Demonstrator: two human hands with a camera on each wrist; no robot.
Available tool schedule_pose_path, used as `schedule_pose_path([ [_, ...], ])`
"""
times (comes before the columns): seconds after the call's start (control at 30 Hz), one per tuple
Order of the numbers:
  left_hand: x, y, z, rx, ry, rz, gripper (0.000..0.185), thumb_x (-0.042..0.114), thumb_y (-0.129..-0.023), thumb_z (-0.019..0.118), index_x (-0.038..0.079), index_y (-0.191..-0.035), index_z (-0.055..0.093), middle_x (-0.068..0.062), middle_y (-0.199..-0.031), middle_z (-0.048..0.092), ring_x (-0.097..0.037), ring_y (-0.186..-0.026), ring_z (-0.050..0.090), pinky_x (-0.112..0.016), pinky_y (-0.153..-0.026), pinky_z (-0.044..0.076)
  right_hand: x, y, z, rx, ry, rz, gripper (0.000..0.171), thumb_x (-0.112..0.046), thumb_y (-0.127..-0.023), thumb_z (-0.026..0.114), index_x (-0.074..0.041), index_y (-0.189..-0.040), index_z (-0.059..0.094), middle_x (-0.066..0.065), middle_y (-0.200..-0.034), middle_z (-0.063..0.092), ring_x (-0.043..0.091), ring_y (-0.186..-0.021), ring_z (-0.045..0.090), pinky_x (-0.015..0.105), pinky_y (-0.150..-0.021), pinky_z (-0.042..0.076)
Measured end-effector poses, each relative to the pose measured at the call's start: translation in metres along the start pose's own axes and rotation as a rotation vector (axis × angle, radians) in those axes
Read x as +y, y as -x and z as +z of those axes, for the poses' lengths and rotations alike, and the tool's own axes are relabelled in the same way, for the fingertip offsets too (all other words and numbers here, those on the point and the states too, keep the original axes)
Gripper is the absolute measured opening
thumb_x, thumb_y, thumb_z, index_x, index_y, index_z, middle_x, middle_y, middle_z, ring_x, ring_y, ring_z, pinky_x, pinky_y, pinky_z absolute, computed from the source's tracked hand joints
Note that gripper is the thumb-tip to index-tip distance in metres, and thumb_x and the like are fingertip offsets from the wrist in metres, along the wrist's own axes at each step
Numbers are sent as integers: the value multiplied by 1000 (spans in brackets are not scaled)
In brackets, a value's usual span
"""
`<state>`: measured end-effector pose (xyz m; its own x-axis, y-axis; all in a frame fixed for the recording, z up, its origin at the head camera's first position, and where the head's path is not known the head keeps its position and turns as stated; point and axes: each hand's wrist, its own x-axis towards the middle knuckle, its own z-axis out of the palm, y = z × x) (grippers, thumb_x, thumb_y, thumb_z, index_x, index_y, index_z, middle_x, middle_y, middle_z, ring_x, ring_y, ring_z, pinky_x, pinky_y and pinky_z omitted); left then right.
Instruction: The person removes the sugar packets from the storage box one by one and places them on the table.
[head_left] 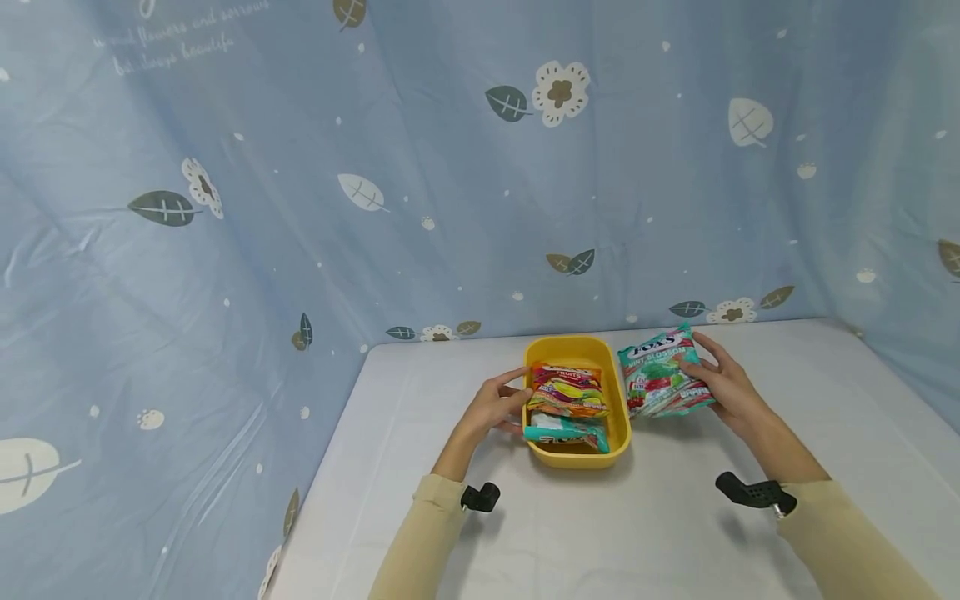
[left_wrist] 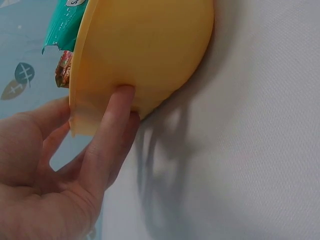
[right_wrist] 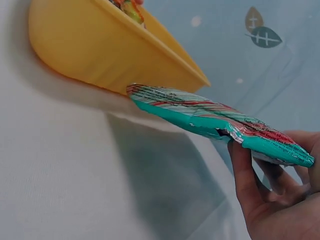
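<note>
A yellow plastic bin (head_left: 577, 459) stands on the table, holding an orange-red bag of fruit candy (head_left: 567, 392) and a teal candy bag (head_left: 567, 431) nearer its front end. My left hand (head_left: 497, 406) grips the bin's left side, thumb at the rim and fingers against the outer wall (left_wrist: 145, 55). To the right of the bin, my right hand (head_left: 723, 383) pinches a teal Fox's Mint Blossom candy bag (head_left: 660, 375) by its right side. In the right wrist view that bag (right_wrist: 200, 112) is raised over the table, its shadow below and its far end overlapping the bin wall.
The white tabletop (head_left: 600, 533) runs back to a blue curtain (head_left: 450, 167) printed with leaves and flowers, which also rises along the left. Black wrist straps (head_left: 756, 492) sit at both sleeve cuffs.
</note>
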<state>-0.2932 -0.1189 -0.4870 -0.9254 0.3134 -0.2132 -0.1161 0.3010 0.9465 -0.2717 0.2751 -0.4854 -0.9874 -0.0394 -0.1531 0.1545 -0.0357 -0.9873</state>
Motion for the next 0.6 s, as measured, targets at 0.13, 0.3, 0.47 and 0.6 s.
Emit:
schedule_pose_path([
  [0.13,1,0,1,0,2,-4,51,29,-97,63,28,-146,48,-19,-121,60,-22,-83,70,-44,-62,64,3,0,0,4,45,-1,83,-33,-98,60,-32,-159,3,7,-138,42,-3,-87,65,19,-70,58],
  [0.3,1,0,1,8,-5,-11,51,30,-97,63,29,-145,49,-19,-121,59,-22,-84,69,-41,-61,64,7,-1,-2,5,82,18,82,-37,-99,57,-33,-159,1,24,-155,24,-5,-87,63,18,-71,57],
  [0.47,2,0,1,10,-9,-19,51,31,-97,63,31,-145,49,-19,-122,59,-22,-85,69,-41,-62,64,9,0,-2,8,102,32,80,-39,-100,56,-33,-159,2,28,-159,14,-7,-88,62,18,-72,57],
  [0.6,1,-1,1,6,-6,-17,52,30,-97,64,30,-146,48,-19,-122,59,-22,-84,70,-41,-62,64,11,2,-3,2,106,23,79,-38,-100,56,-32,-159,3,22,-152,29,-6,-89,63,19,-73,57],
])
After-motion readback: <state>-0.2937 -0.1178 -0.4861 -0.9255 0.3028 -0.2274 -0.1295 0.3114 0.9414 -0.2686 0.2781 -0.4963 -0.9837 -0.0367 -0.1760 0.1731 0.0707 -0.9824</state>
